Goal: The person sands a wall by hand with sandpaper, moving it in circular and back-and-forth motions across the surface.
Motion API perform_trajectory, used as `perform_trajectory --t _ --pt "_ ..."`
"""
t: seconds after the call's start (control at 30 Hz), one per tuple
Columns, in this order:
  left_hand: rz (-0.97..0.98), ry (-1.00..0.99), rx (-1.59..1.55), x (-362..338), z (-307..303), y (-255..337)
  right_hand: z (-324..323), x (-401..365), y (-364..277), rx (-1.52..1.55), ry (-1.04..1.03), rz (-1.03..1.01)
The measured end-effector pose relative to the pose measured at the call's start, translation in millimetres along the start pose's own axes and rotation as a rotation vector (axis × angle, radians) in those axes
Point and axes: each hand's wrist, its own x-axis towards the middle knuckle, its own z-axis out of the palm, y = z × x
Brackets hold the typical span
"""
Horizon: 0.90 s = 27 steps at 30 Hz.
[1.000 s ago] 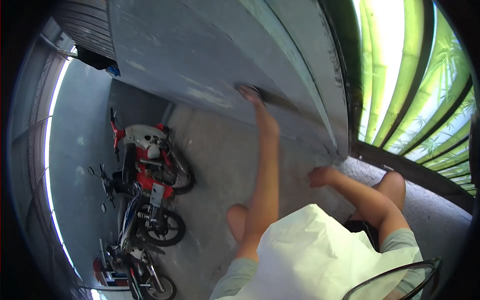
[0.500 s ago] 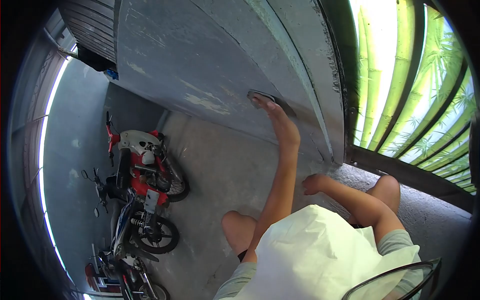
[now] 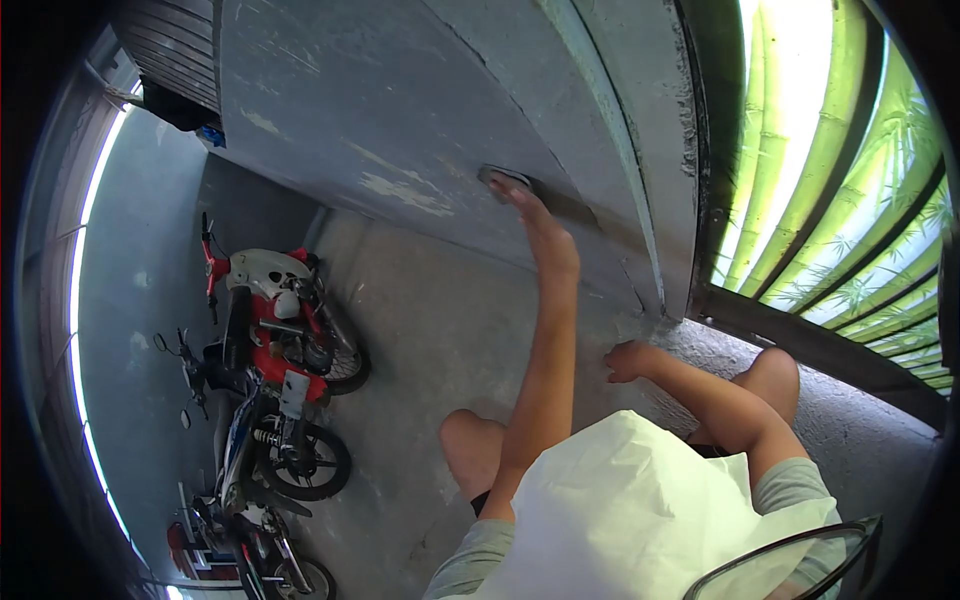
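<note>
My left hand [image 3: 535,215] reaches forward to the grey wall [image 3: 330,110]. Under its fingers, pressed flat against the wall surface, is a small dark grey flat pad [image 3: 492,176]; the hand covers part of it. Pale scraped patches [image 3: 405,193] mark the paint to the left of the pad. My right hand [image 3: 627,362] hangs low above the concrete floor, near the wall's foot, its fingers loosely curled with nothing visible in them. Its palm side is hidden.
Several motorbikes [image 3: 285,345] stand along the left side. On the right is a barred gate [image 3: 830,322] with a bamboo-print backing. My bent knees [image 3: 470,440] flank the concrete floor [image 3: 410,320]. A white cloth or sheet [image 3: 630,500] covers my front, with an eyeglass frame [image 3: 780,555] at lower right.
My left hand and the pad have shifted slightly left and up in view, partly because the view itself turned a little. My right hand stays nearly where it was.
</note>
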Motion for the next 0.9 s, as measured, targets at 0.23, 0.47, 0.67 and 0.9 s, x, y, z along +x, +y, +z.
perform_trajectory --t 0.23,0.47,0.67,0.9 --pt "-0.034 0.012 -0.088 17.5 -6.2 -5.7 -7.7 -8.1 -8.2 0.066 0.042 -0.003" --pt "-0.089 -0.036 0.01 -16.0 13.4 13.7 5.7 5.2 9.2 0.048 -0.014 -0.025" --pt "-0.079 -0.016 0.029 -14.1 12.5 10.7 -10.4 -12.0 -1.7 0.107 0.089 -0.024" --pt "0.024 0.015 0.1 -29.4 24.5 31.2 -11.5 -10.8 -0.8 0.021 0.006 -0.017"
